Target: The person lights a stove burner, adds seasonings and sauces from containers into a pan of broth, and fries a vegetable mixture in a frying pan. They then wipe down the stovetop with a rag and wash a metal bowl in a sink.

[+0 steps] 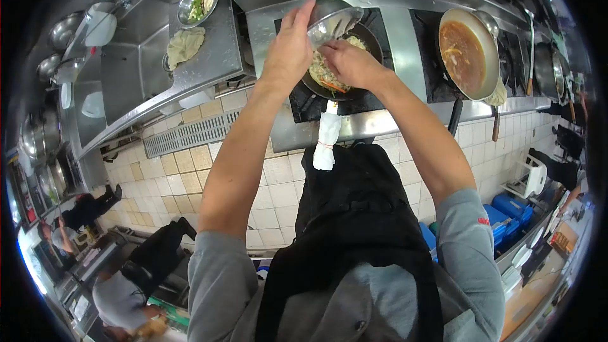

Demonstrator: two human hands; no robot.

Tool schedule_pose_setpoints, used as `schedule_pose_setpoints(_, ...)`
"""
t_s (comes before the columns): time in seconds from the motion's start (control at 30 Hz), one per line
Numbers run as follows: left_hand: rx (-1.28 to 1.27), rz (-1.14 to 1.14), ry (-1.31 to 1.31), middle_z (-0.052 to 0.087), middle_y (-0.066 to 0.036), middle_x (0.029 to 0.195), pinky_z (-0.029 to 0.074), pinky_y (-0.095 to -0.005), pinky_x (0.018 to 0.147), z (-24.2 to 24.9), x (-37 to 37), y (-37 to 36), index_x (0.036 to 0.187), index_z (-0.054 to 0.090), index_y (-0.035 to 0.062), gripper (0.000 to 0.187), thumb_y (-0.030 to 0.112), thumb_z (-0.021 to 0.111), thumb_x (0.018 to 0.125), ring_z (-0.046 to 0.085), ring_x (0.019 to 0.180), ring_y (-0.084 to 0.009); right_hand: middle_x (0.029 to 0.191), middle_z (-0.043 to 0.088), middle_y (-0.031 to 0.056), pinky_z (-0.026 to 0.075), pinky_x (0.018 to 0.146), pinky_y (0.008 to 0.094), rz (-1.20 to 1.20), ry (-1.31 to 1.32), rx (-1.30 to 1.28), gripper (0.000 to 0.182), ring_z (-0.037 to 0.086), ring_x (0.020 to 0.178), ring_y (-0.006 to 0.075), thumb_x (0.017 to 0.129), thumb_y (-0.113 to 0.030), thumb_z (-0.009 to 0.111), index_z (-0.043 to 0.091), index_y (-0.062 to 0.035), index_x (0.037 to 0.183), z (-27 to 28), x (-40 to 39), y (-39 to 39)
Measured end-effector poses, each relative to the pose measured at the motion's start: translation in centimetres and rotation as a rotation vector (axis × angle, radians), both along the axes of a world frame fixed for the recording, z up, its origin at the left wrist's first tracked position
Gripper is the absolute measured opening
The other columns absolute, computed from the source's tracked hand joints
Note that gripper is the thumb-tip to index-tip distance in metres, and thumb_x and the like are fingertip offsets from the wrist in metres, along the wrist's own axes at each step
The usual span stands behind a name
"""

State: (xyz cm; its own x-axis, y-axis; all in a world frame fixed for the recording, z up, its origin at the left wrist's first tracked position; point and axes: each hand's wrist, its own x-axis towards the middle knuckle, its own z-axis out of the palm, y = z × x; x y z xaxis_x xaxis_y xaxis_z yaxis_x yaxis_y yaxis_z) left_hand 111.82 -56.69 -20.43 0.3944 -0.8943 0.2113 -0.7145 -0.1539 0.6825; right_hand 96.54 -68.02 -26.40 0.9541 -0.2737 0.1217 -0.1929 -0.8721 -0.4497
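Over the dark frying pan (373, 41) on the stove, my left hand (292, 47) holds a metal bowl (329, 22) tilted on its side. My right hand (351, 63) is at the bowl's lower edge, just above the pan; its fingertips are partly hidden and what they hold cannot be made out. Shredded food (326, 76) with an orange strip lies in the pan. The pan's handle, wrapped in white cloth (328, 136), points toward my body.
On the right burner sits a pan of brown sauce (462, 54) with a ladle behind it. To the left are a small bowl of chopped greens (197, 6), a crumpled cloth (185, 47) and a sink (136, 69). Other people (120, 294) stand at the lower left and far right.
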Motion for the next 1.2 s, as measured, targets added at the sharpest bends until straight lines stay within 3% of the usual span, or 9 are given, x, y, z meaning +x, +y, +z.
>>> schedule_pose_setpoints(0.1,-0.03,0.098,0.026,0.05,-0.026,0.14,0.043,-0.046,0.107,0.8,1.2,0.4,0.147,0.04,0.0105,0.065,-0.006,0.044,0.084,0.051,0.126,-0.0444,0.114,0.065,0.0196,0.053,0.093,0.0436,0.017,-0.011,0.01,0.031,0.063,0.111,0.0344,0.084,-0.006,0.062,0.063,0.0006,0.114,2.1,-1.6,0.9)
schedule_pose_setpoints(0.17,-0.032,0.137,0.041,0.054,-0.027,0.137,0.044,-0.0458,0.106,1.1,1.9,0.7,0.147,0.04,0.0104,0.065,-0.005,0.044,0.085,0.053,0.126,-0.0437,0.12,0.063,0.0219,0.053,0.095,0.0424,0.005,0.224,0.088,0.033,0.063,0.111,0.0354,0.086,-0.007,0.06,0.062,0.0024,0.118,2.5,-2.4,0.7)
schedule_pose_setpoints(0.47,-0.01,0.322,0.09,0.064,-0.027,0.12,0.054,-0.0436,0.091,1.0,4.3,3.0,0.151,0.034,0.0102,0.067,0.002,0.045,0.086,0.067,0.102,-0.0397,0.132,0.059,0.0232,0.05,0.102,0.0427,-0.053,0.091,0.009,0.043,0.06,0.118,0.0374,0.09,-0.008,0.059,0.057,0.0018,0.131,0.1,-1.8,0.7)
schedule_pose_setpoints(0.57,0.1,0.36,0.468,0.056,-0.033,0.132,0.044,-0.0462,0.104,2.2,4.4,3.3,0.149,0.036,0.0074,0.063,0.002,0.046,0.087,0.055,0.123,-0.0455,0.134,0.058,0.0228,0.05,0.101,0.0436,-0.003,0.325,0.067,0.045,0.06,0.119,0.0379,0.089,-0.007,0.058,0.055,0.0021,0.133,2.8,-2.0,1.4)
schedule_pose_setpoints(0.67,-0.032,0.346,0.558,0.057,-0.031,0.132,0.045,-0.0442,0.103,0.1,4.5,2.6,0.149,0.036,0.0071,0.064,0.002,0.046,0.086,0.057,0.123,-0.0425,0.133,0.059,0.0221,0.05,0.101,0.0438,0.07,0.267,-0.022,0.046,0.06,0.118,0.0389,0.087,-0.005,0.058,0.056,0.0016,0.133,-2.8,-2.3,1.5)
schedule_pose_setpoints(0.8,-0.054,0.341,0.59,0.059,-0.025,0.132,0.047,-0.0401,0.101,1.0,4.9,2.8,0.148,0.037,0.0065,0.064,0.001,0.046,0.086,0.06,0.121,-0.0361,0.132,0.059,0.0227,0.049,0.103,0.0426,0.046,0.32,0.105,0.046,0.06,0.118,0.0386,0.086,-0.001,0.057,0.056,0.0027,0.132,1.1,-1.2,1.5)
schedule_pose_setpoints(0.87,-0.088,0.319,0.752,0.057,-0.018,0.132,0.059,-0.0416,0.076,1.7,5.2,3.0,0.153,0.03,0.0092,0.068,0.0,0.045,0.087,0.064,0.108,-0.0277,0.133,0.059,0.0228,0.049,0.103,0.0428,0.024,0.221,0.073,0.046,0.059,0.119,0.0381,0.086,-0.001,0.056,0.055,0.0028,0.132,1.0,-1.1,0.6)
schedule_pose_setpoints(1.07,-0.075,0.322,1.192,0.049,-0.018,0.141,0.058,-0.051,0.089,4.1,4.5,3.2,0.151,0.03,0.0081,0.067,-0.003,0.044,0.086,0.059,0.121,-0.0333,0.127,0.063,0.0216,0.051,0.1,0.0431,0.039,0.157,-0.028,0.043,0.061,0.117,0.0378,0.084,0.003,0.055,0.06,0.0023,0.126,-0.4,-0.4,-0.6)
schedule_pose_setpoints(1.2,-0.052,0.3,1.168,0.049,-0.018,0.14,0.058,-0.0516,0.092,4.1,4.3,3.1,0.15,0.031,0.0077,0.067,-0.005,0.043,0.085,0.058,0.123,-0.0339,0.115,0.067,0.0196,0.054,0.09,0.0418,-0.042,-0.067,0.236,0.036,0.066,0.103,0.0373,0.086,0.002,0.056,0.064,-0.0001,0.121,6.6,-1.6,0.4)
